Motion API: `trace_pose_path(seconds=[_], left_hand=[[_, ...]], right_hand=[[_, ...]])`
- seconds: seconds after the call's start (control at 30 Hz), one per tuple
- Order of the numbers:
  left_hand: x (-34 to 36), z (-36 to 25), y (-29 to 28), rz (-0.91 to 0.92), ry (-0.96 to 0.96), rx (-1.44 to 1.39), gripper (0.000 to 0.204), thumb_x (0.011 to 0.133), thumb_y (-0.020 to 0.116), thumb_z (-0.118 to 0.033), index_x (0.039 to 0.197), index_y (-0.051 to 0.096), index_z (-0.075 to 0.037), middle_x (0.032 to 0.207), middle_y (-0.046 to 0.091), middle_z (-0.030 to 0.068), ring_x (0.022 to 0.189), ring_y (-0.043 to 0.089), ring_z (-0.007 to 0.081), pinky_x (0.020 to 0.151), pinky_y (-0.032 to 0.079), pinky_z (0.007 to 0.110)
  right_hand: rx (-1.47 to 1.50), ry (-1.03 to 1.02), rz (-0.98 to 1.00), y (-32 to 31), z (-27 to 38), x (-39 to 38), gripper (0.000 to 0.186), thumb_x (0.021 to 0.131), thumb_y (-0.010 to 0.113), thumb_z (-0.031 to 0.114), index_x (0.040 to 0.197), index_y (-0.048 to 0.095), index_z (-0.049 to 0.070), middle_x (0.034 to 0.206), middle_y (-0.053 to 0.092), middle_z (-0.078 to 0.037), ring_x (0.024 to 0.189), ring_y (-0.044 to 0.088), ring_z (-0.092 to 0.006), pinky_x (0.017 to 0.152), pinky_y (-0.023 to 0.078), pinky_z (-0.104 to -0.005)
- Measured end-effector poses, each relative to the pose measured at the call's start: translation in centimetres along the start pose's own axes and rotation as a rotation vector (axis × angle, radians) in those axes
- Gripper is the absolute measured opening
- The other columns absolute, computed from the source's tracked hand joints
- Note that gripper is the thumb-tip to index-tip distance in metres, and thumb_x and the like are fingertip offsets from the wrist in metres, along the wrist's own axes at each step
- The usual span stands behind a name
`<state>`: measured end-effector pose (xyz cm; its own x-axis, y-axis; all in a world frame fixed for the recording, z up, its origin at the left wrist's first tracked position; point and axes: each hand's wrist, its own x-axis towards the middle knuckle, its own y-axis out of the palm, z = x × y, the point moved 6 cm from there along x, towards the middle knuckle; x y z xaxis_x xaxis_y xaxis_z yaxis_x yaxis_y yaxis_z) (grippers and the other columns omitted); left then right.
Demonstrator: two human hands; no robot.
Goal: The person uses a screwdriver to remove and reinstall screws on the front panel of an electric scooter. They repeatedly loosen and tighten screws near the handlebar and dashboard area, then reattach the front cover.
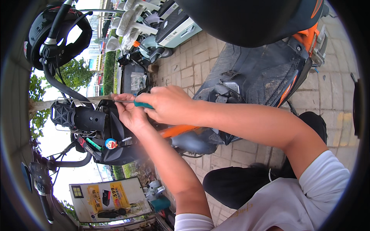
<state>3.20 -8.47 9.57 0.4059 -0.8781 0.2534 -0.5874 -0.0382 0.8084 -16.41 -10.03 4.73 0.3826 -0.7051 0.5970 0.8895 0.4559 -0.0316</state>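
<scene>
My right hand [168, 103] is wrapped round the green handle of a screwdriver [143, 104]. The thin metal shaft points left, toward the black front housing of an electric scooter [115, 121]. Close to the tip, my left hand [131, 113] pinches around the shaft, its fingertips against the upper edge of that housing. Those fingers hide the tip and whatever it touches. Below my left hand, a key with a round blue-and-red cartoon charm [111, 143] hangs at the scooter's dash.
Handlebars with a black helmet [42, 38] reach along the left side. The scooter's dark footboard [266, 73] and black seat [250, 19] lie to the right. Other parked scooters [179, 29] stand at the top. A yellow-and-white sign board [108, 200] is at lower left, paving bricks [331, 92] at right.
</scene>
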Motion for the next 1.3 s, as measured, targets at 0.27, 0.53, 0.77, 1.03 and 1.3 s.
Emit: trace_pose_path(seconds=[0.27,0.53,0.77,1.03,1.3], left_hand=[[0.3,-0.5,0.6,0.125,-0.138,-0.135,0.024,0.099,0.044,-0.014,0.117,0.054,-0.001,0.109,0.064,0.0088,0.085,0.06,0.0188,0.081,0.049,0.031],[0.0,1.0,2.3,0.222,-0.199,-0.205,0.026,0.099,0.048,-0.017,0.121,0.055,-0.005,0.11,0.065,0.0055,0.09,0.06,0.0175,0.09,0.046,0.032],[-1.4,1.2,1.0,0.013,0.043,0.341,0.032,0.098,0.049,-0.032,0.116,0.057,-0.007,0.117,0.062,0.0076,0.114,0.055,0.023,0.101,0.041,0.038],[-0.9,2.3,2.1,-0.067,0.107,0.085,0.025,0.099,0.05,-0.031,0.102,0.057,-0.007,0.107,0.064,0.0087,0.104,0.059,0.0243,0.095,0.047,0.042],[-0.2,2.7,1.6,-0.099,0.089,0.027,0.018,0.096,0.053,-0.025,0.106,0.059,-0.01,0.116,0.062,0.0077,0.109,0.056,0.0206,0.092,0.043,0.042]], right_hand=[[-0.078,-0.154,-0.068,2.0,0.9,2.8,0.022,0.082,0.062,0.029,0.1,0.066,0.018,0.074,0.063,-0.014,0.062,0.062,-0.0356,0.054,0.048,-0.0473],[-0.201,-0.248,-0.101,2.3,2.6,4.5,0.022,0.078,0.062,0.025,0.096,0.068,0.014,0.072,0.063,-0.015,0.063,0.064,-0.0357,0.056,0.051,-0.046],[0.293,0.076,0.04,1.9,3.7,7.3,0.031,0.081,0.06,0.021,0.099,0.068,-0.003,0.08,0.066,-0.024,0.071,0.069,-0.0318,0.063,0.053,-0.0437],[-0.331,-0.239,0.128,-0.4,6.8,4.5,0.036,0.084,0.065,0.016,0.116,0.056,0.001,0.098,0.061,-0.019,0.093,0.061,-0.0349,0.079,0.05,-0.0397],[-0.273,-0.508,-0.118,-0.7,8.8,3.8,0.03,0.087,0.063,0.017,0.108,0.058,-0.004,0.078,0.061,-0.017,0.07,0.062,-0.0369,0.065,0.05,-0.0391]])
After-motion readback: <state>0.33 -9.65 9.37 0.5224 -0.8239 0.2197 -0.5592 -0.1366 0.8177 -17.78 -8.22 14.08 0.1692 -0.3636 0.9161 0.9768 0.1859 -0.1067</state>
